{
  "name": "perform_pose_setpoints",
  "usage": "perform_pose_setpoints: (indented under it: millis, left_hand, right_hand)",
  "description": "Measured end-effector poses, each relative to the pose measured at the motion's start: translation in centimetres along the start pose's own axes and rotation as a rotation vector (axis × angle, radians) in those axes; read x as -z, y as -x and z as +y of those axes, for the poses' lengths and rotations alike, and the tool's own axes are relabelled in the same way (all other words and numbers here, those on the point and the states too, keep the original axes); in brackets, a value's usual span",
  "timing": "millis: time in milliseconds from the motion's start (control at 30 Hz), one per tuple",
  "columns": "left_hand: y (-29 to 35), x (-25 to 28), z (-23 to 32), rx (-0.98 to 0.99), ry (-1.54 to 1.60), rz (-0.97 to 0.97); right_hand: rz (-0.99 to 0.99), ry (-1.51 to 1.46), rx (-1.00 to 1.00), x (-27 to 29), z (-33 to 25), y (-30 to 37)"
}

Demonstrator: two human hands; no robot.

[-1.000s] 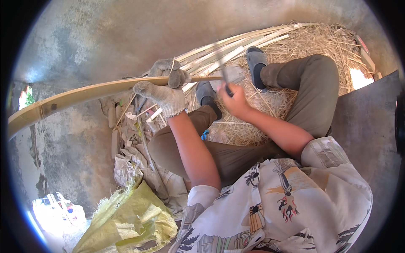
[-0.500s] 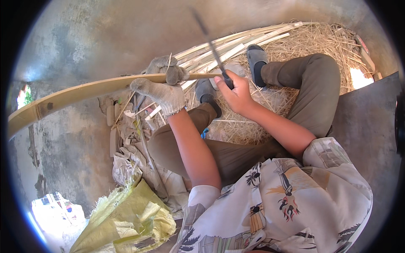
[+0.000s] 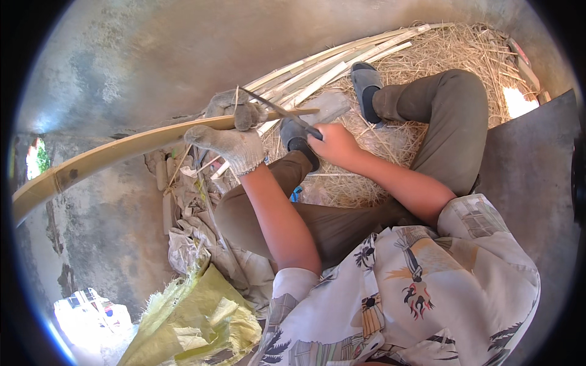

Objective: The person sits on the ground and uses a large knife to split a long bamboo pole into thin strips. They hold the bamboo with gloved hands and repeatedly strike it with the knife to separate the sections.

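My left hand [image 3: 233, 145], in a dirty whitish-grey work glove, is closed around a long split bamboo strip [image 3: 125, 145]. The strip runs from the far left in a shallow arc, and its tip pokes out past the glove on the right. Bare, my right hand [image 3: 337, 145] grips the dark handle of a knife [image 3: 278, 108]. The narrow blade slants up and left across the strip, its point close to the gloved fingers. Whether the edge touches the bamboo I cannot tell. A thin sliver [image 3: 237, 99] stands up at the gloved fingers.
Several pale split strips [image 3: 342, 67] lie beyond my hands along the wall, beside a heap of shavings [image 3: 452, 52]. My bent legs and slippered feet [image 3: 366, 82] frame the work area. A torn yellow woven sack [image 3: 195, 314] lies at lower left, near crumpled cloth [image 3: 189, 244].
The raised knife has swung down and left, so its blade now crosses the bamboo strip near the glove. My right hand has dropped slightly; my left hand keeps its hold.
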State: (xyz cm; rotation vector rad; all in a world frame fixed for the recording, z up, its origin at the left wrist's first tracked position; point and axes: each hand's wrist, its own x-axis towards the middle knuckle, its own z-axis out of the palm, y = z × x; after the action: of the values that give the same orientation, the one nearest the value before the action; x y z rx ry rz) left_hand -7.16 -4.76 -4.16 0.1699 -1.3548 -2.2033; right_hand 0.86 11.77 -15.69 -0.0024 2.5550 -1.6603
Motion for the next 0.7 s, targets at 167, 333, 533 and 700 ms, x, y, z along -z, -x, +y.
perform_pose_setpoints:
  millis: [167, 333, 533, 700]
  left_hand:
    - [6.2, -5.7, 10.8, -0.057, -0.015, -0.217]
    - [7.6, -4.6, 13.8, -0.203, 0.157, -0.475]
    - [6.6, -3.4, 13.5, -0.205, 0.199, -0.383]
    - [4.9, 0.5, 15.7, -0.119, 0.451, -0.922]
  right_hand:
    - [-0.014, 0.002, -0.267, -1.9, 4.8, -2.2]
    - [-0.099, -0.017, -0.215, -1.2, 3.9, -3.3]
    - [0.038, -0.08, 0.062, 1.3, -0.7, -0.9]
    - [0.19, 0.198, -0.022, 1.8, 1.4, -2.0]
